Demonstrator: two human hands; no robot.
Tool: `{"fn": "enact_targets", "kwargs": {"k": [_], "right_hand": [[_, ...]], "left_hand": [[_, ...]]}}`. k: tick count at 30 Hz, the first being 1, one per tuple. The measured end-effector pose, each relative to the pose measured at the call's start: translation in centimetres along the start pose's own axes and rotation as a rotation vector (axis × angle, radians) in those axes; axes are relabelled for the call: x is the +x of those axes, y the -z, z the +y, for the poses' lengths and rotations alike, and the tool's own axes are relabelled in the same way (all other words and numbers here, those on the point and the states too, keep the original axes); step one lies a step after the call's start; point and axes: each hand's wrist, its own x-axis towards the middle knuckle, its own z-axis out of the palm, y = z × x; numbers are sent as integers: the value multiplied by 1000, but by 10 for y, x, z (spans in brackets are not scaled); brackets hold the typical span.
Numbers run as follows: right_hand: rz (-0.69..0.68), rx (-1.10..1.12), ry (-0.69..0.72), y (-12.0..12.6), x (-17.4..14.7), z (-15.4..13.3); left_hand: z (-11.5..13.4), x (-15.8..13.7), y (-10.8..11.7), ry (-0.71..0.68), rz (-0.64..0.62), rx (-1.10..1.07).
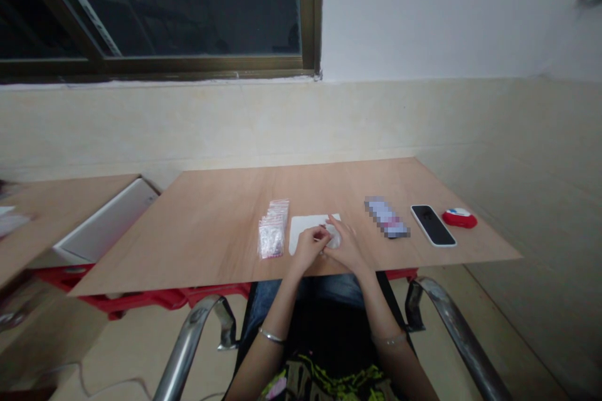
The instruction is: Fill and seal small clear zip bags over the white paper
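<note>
White sheet (298, 225) is lying near six o'clock on the bench (221, 219), presumably backing fine handwork. Over it, left hand (308, 247) is resting curled, right hand (348, 247) arching, fingers bent; any grip, cannot tell. Clear bags (271, 238) are sitting at nine o'clock, likely for reach.

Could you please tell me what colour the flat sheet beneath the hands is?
The sheet is white; the head view, the only one, shows it.
</note>
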Motion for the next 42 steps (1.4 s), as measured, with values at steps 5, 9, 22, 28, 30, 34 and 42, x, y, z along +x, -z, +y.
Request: {"fn": "enact_targets", "kwargs": {"k": [5,9,22,28,30,34,42], "right_hand": [[-48,11,-10,-4,-1,5],[9,17,-40,-12,-8,15],[84,72,-157,-28,-15,24],[73,-54,-295,-29,-19,22],[84,-107,-307,-28,-20,21],[128,-138,-311,-28,-21,19],[250,8,-234,-16,-28,13]], "left_hand": [[2,-1,-2,5,-10,129],[-7,-4,-5,95,-97,275],[1,-25,-6,360,-80,435],[-8,-45,-22,278,-192,410],[-15,-47,-28,236,-189,411],[-24,-45,-35,224,-159,426],[-20,-37,-21,268,-123,290]]}}
